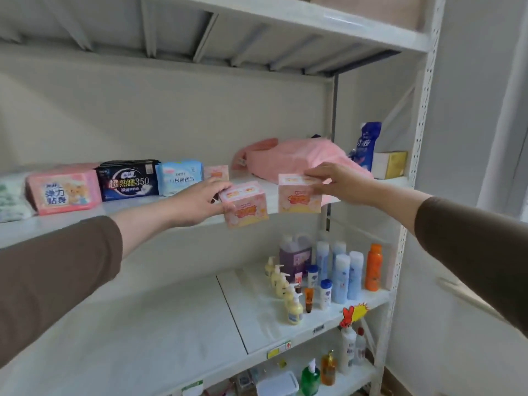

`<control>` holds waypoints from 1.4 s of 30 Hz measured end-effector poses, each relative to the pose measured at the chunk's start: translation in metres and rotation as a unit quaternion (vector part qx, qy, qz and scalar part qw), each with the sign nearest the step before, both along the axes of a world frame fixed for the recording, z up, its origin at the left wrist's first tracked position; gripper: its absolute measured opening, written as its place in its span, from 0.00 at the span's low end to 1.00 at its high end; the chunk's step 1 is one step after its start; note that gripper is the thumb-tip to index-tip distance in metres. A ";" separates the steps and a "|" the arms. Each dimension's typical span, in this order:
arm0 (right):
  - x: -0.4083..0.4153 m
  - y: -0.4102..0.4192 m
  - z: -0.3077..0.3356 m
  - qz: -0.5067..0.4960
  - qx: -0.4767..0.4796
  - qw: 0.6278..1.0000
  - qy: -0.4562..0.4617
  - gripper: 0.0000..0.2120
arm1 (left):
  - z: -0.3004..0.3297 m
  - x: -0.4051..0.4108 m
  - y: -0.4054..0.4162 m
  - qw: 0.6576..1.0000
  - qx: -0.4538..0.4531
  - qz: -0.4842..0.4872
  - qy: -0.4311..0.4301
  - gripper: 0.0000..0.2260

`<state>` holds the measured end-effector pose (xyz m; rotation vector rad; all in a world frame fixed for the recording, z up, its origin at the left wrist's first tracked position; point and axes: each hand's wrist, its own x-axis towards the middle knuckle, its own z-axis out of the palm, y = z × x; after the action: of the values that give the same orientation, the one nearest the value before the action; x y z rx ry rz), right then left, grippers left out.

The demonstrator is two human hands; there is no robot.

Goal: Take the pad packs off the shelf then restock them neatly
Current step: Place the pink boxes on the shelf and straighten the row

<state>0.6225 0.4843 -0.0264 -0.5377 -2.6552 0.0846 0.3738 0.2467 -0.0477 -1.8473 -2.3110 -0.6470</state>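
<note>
Your left hand (197, 200) grips one small pink pad pack (246, 208) and your right hand (334, 181) pinches another pink pack (300, 195), both at the shelf (143, 212) front edge.

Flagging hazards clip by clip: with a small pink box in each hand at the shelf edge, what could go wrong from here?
1. The left hand holds its pink box tilted, in front of the shelf edge; a loose hold could drop it onto the bottles below.
2. The right hand pinches the second box only at its top, so it may slip.
3. The pink bag behind may crowd neat restocking.
</note>
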 end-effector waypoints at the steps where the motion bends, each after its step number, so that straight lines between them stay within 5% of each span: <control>1: -0.008 0.007 0.008 -0.001 0.015 1.000 -0.002 0.19 | 0.004 -0.006 0.007 1.000 0.002 0.004 0.001 0.26; 10: -0.096 0.086 0.053 0.033 0.056 0.998 0.013 0.19 | 0.028 -0.089 0.084 0.997 -0.010 0.072 0.004 0.23; 20: -0.182 0.140 0.047 0.114 0.014 0.992 0.050 0.23 | 0.041 -0.158 0.153 0.962 -0.079 0.146 0.216 0.16; 27: -0.223 0.167 0.052 0.118 -0.019 0.991 0.054 0.21 | 0.053 -0.197 0.178 0.915 -0.231 0.169 0.286 0.22; 33: -0.258 0.193 0.054 0.119 -0.055 0.991 0.028 0.36 | 0.064 -0.212 0.189 0.875 -0.271 0.197 0.350 0.22; 37: -0.267 0.195 0.061 0.152 -0.080 0.984 0.040 0.45 | 0.066 -0.222 0.189 0.879 -0.264 0.208 0.340 0.20; 42: -0.277 0.187 0.066 0.204 -0.131 0.970 -0.019 0.36 | 0.066 -0.227 0.191 0.888 -0.248 0.208 0.325 0.22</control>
<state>0.3453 0.6711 0.0397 -0.0624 -2.7687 0.5573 0.1464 0.4373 0.0181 -1.3090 -2.3537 0.5892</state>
